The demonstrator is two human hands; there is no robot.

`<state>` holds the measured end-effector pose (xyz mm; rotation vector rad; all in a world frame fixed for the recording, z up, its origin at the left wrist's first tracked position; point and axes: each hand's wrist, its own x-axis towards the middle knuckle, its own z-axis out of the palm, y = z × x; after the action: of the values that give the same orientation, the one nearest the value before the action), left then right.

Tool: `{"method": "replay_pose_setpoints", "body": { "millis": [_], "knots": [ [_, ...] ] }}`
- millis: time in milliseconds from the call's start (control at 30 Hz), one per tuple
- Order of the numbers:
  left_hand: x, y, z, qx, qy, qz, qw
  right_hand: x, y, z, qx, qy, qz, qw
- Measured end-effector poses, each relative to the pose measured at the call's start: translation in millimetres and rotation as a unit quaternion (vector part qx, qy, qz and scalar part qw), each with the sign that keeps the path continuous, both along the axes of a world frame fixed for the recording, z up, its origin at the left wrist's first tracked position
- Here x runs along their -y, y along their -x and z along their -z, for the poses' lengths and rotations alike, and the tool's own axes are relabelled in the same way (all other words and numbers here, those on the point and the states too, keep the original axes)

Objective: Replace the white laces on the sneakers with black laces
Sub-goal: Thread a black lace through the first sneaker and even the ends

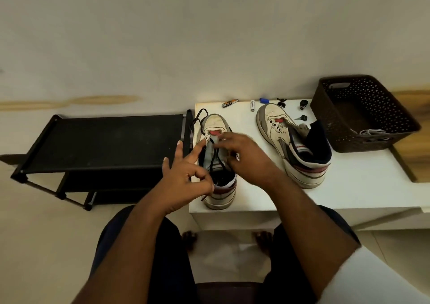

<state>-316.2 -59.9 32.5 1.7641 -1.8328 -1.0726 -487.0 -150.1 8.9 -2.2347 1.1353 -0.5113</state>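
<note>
- Both forearms reach forward from the bottom of the head view, over dark-clad knees and bare feet on the pale floor
- Left hand [186, 178] hovers at the near left side of the left sneaker [217, 161]; its thumb and one finger pinch together at the shoe's collar, apparently on the black lace [215, 158], while the other fingers spread straight out toward the shoe's eyelets
- Right hand [244, 157] lies over the middle of the same sneaker, fingers curled down onto the tongue and lace area; motion blur hides exactly what they hold, so whether they grip the lace cannot be told
- Black lace runs up the left sneaker's tongue in two strands that meet near the toe end of the eyelets, and a loose loop of it trails off past the toe, over the far left corner of the white table [349, 187]
- Left sneaker stands near the table's left front edge, toe pointing away from the person
- Right sneaker [293, 143] stands well apart to the right, toe also away, with no lace visible in its eyelets and a dark item stuffed in its opening
- Brown perforated basket [363, 115] sits at the table's far right, holding a bundle of white laces [372, 133] in its near corner
- Small items line the table's far edge: a battery [252, 105], a blue cap-like piece [264, 100], and a few dark small parts
- Black shoe rack [102, 140] stands just left of the table, against the pale wall
</note>
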Motion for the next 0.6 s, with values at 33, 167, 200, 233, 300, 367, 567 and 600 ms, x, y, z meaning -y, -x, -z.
{"method": "replay_pose_setpoints", "body": {
  "millis": [33,167,200,233,300,367,567,600],
  "knots": [
    [-0.3,0.4,0.6,-0.004,0.003,-0.016,1.000,-7.9,4.2,-2.3,0.025,-0.022,-0.046,0.998],
    [-4.1,-0.6,-0.2,-0.057,0.057,-0.096,0.992,-31.3,14.8,-15.5,0.098,-0.134,-0.072,0.984],
    [-4.6,0.2,-0.3,-0.070,0.074,-0.119,0.988,-32.9,16.2,-16.7,0.112,-0.143,-0.071,0.981],
    [-5.9,0.9,-1.4,-0.086,0.088,-0.137,0.983,-34.4,15.9,-16.9,0.125,-0.142,-0.065,0.980],
    [-9.0,0.2,-3.6,-0.131,0.112,-0.156,0.973,-36.5,12.8,-14.5,0.166,-0.132,-0.030,0.977],
    [-13.1,-5.2,-4.8,-0.150,0.105,-0.145,0.972,-36.6,8.2,-10.6,0.239,-0.137,0.021,0.961],
    [-20.5,-6.1,1.7,-0.098,-0.049,-0.010,0.994,-26.5,6.1,-5.2,0.320,-0.131,0.084,0.935],
    [-18.0,-5.1,3.5,-0.087,-0.047,-0.006,0.995,-24.6,5.4,-4.4,0.324,-0.135,0.082,0.933]
  ]
}}
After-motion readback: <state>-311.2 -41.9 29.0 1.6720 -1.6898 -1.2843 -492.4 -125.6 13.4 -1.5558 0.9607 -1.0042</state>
